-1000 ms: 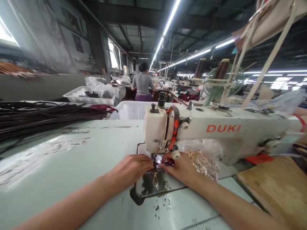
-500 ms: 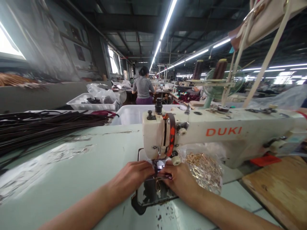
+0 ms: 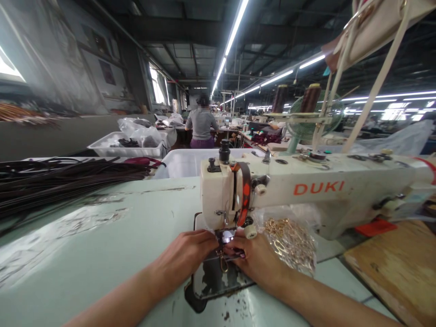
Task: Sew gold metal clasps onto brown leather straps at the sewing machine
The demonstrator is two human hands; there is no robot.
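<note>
A white sewing machine (image 3: 221, 195) stands before me, its needle area lit. My left hand (image 3: 195, 252) is closed, with its fingertips at the left of the presser foot; what lies under them is mostly hidden. On the right, the fingers of my right hand (image 3: 254, 254) are closed around a narrow dark purple strap (image 3: 238, 255). Between the two hands a gold metal clasp (image 3: 224, 264) hangs toward me over the worn metal bed plate (image 3: 218, 284). It seems joined to the strap, but the join is hidden by fingers.
A clear plastic bag of gold clasps (image 3: 289, 245) lies under the machine arm. To the left is a pile of dark straps (image 3: 68, 181). Beyond are white bins (image 3: 180, 162) and a person in grey (image 3: 201, 125). A wooden board (image 3: 391, 263) lies at right.
Both hands stay at the needle with almost the same grip. The view has shifted slightly; the clasp hangs in nearly the same place.
</note>
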